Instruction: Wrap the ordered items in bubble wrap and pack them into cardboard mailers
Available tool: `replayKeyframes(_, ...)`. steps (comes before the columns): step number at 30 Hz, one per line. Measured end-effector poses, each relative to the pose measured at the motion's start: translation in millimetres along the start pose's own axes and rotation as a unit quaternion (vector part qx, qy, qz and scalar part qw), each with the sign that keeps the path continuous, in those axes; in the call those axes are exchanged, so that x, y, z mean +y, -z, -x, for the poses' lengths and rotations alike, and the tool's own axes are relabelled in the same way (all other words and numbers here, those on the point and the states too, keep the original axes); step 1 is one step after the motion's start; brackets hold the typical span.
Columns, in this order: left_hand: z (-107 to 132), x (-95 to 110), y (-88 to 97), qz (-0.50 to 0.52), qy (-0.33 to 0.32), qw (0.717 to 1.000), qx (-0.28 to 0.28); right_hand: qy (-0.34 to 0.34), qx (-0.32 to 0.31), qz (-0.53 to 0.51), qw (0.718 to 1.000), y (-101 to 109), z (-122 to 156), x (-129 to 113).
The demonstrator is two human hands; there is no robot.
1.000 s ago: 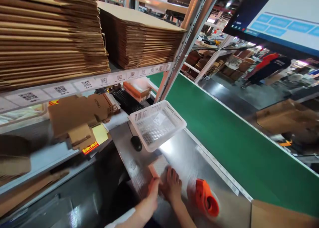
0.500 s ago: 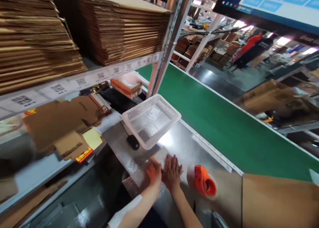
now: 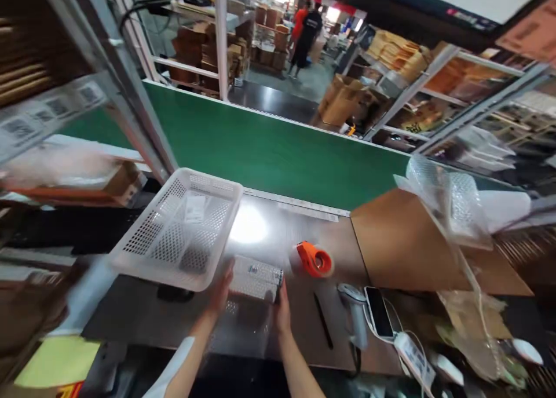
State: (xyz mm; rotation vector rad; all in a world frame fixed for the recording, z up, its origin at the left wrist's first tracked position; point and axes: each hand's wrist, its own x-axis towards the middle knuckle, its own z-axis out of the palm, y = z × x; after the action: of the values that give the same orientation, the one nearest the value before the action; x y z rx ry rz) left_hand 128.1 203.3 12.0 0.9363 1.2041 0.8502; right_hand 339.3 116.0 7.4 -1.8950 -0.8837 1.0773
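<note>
A small box-shaped package in clear bubble wrap [image 3: 255, 279] lies over the metal worktop, its wrap tail spread toward me. My left hand [image 3: 222, 291] grips its left end, and my right hand [image 3: 282, 312] presses against the right end, so the package sits between both palms. A small printed label shows through the wrap; the contents are otherwise hard to make out. To the right, an orange tape dispenser [image 3: 316, 260] with a roll of clear tape rests on the metal. A white perforated basket [image 3: 204, 282] holding a paper slip stands left of my hands.
A black pen [image 3: 323, 321], a handheld scanner [image 3: 357, 320] and a phone [image 3: 379, 312] lie at the right. An open cardboard carton [image 3: 397, 244] stands beyond them. The green conveyor belt [image 3: 269, 146] runs behind the worktop. A metal post [image 3: 139, 108] rises at the left.
The view has swung to the right. The bubble wrap under my flat hands is now folded round a compact package, which both hands hold by its ends.
</note>
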Motion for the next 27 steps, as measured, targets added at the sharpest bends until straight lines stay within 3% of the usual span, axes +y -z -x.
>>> replayKeyframes(3, 2.9, -6.0, -0.4, -0.025, 0.005, 1.000, -0.017, 0.003, 0.009, -0.063, 0.998, -11.9, 0.3, -2.3)
replayKeyframes(8, 3.3, -4.6, 5.0, -0.127, -0.003, 0.992, -0.020, 0.001, 0.003, -0.079, 0.997, -11.5, 9.6, -4.2)
replayKeyframes(12, 5.2, 5.8, 11.0, -0.228, -0.037, 0.973, 0.007, -0.004, -0.041, -0.037, 0.998, 11.9, 7.6, -16.8)
replayKeyframes(15, 28.8, 1.4, 14.0, -0.283, -0.083, 0.954, 0.049, 0.074, -0.043, 0.106, 0.991, 36.2, -13.6, -50.8)
replayKeyframes(17, 55.9, -13.4, 14.0, -0.349, -0.132, 0.928, 0.015, 0.156, -0.098, 0.264, 0.947, 39.8, -32.8, -82.2)
replayKeyframes(19, 85.9, -35.0, 12.8, -0.434, -0.167, 0.880, -0.099, 0.207, -0.195, 0.406, 0.869, 28.0, -46.8, -110.1)
replayKeyframes(21, 112.0, -56.8, 10.8, -0.496, -0.152, 0.830, -0.204, 0.222, -0.245, 0.508, 0.796, 6.2, -49.8, -126.7)
replayKeyframes(22, 122.1, -65.6, 9.5, -0.514, -0.132, 0.814, -0.236, 0.221, -0.247, 0.541, 0.773, -4.6, -47.4, -130.2)
replayKeyframes(24, 134.5, -76.7, 5.9, -0.525, -0.092, 0.803, -0.265, 0.217, -0.233, 0.575, 0.754, -19.4, -39.2, -130.9)
replayKeyframes(27, 133.2, -78.4, -2.7, -0.504, -0.083, 0.815, -0.274, 0.221, -0.217, 0.590, 0.746, -18.9, -38.7, -132.0)
